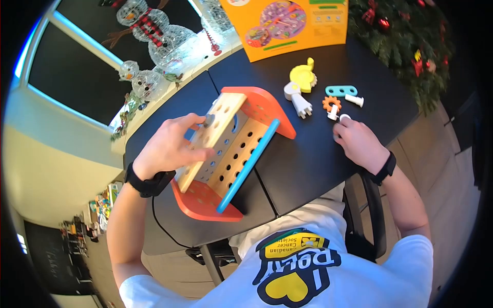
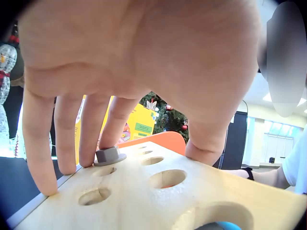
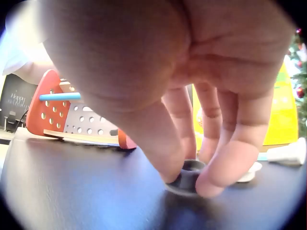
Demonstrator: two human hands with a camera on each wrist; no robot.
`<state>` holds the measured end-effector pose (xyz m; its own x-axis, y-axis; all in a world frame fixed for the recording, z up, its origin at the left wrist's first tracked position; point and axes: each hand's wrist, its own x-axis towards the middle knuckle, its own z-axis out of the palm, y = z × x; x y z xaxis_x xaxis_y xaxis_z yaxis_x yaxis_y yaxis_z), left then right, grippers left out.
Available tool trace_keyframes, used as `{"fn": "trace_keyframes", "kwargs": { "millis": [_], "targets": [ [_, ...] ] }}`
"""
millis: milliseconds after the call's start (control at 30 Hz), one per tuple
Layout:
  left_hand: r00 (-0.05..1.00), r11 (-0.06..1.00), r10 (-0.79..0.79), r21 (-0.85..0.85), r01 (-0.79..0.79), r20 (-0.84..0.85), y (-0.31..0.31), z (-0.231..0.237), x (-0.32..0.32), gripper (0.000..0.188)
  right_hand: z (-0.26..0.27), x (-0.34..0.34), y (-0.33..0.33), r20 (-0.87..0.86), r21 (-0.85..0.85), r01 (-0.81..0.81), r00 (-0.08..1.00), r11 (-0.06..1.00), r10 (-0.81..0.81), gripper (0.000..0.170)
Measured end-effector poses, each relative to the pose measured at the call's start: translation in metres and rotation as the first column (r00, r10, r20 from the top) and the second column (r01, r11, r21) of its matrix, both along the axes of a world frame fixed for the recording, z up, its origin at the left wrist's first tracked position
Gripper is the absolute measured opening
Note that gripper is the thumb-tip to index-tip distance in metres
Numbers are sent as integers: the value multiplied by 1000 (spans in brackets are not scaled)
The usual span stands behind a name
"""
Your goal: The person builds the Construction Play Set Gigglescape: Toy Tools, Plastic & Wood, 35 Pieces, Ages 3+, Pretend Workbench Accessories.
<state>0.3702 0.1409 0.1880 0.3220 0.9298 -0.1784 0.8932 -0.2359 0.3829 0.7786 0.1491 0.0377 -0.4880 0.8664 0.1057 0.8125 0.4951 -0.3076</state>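
Observation:
My left hand (image 1: 172, 141) spans the pale wooden top board (image 2: 139, 191) of a toy workbench, fingertips along one edge and thumb near the other. Beside its index finger a grey hex bolt head (image 2: 108, 155) sits on the board, among several round holes. At the right, my right hand (image 1: 359, 143) is low over the black table. Its thumb and fingers pinch a small, round, dark-grey toy nut (image 3: 188, 178) with a hollow middle, down at the tabletop. The workbench has orange-red side panels (image 1: 272, 110) and a blue rod (image 1: 249, 167).
Beyond the right hand lie an orange gear (image 1: 331, 103), a teal three-hole strip (image 1: 341, 91), a white bolt (image 1: 354, 100), a white wrench-like piece (image 1: 298, 100) and a yellow piece (image 1: 303, 78). An orange-yellow box (image 1: 292, 31) stands behind them, near a decorated tree (image 1: 400, 46).

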Motion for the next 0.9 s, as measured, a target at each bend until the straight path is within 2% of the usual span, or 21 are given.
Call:
{"fn": "trace_keyframes", "kwargs": {
  "millis": [67,133,200,267,300,333,400,500,633,767,867,900],
  "targets": [
    [999,999,39,-16,-39,16,1,0,-4,69,12,-19,-7,-171,85,-39,984,996,53,14],
    [997,998,55,6,-56,56,4,-6,-11,72,27,-50,-13,-483,194,-126,851,973,206,20],
    [995,996,77,-46,-74,64,4,1,-6,72,44,-86,-19,-681,161,-200,687,967,255,23],
    [986,988,131,-94,-122,99,9,-1,-21,70,52,-114,-25,-800,24,-266,573,964,179,23],
    [990,994,100,-52,-95,103,12,-5,-28,70,43,-126,-24,-833,-7,-291,531,957,156,26],
    [990,995,90,-58,-84,113,13,-6,-31,70,35,-135,-26,-853,-134,-332,519,934,62,22],
    [988,995,75,-69,-66,136,15,-7,-36,71,25,-147,-25,-793,-502,-401,567,766,-223,25],
    [983,996,66,-66,-55,173,17,-14,-45,71,-7,-171,-17,-770,-604,-392,514,694,-379,29],
    [985,998,49,-47,-42,167,19,-17,-48,70,-10,-206,-1,-848,-518,-439,376,734,-374,31],
    [980,996,73,-70,-61,184,17,-16,-48,64,-20,-235,15,-807,-554,-549,170,626,-566,35],
    [983,993,57,-114,-37,173,22,-16,-54,61,-38,-254,32,-890,-379,-577,12,724,-457,35],
    [986,993,53,-111,-35,158,21,-13,-49,61,-41,-260,37,-899,-371,-572,23,732,-438,37]
  ]
}}
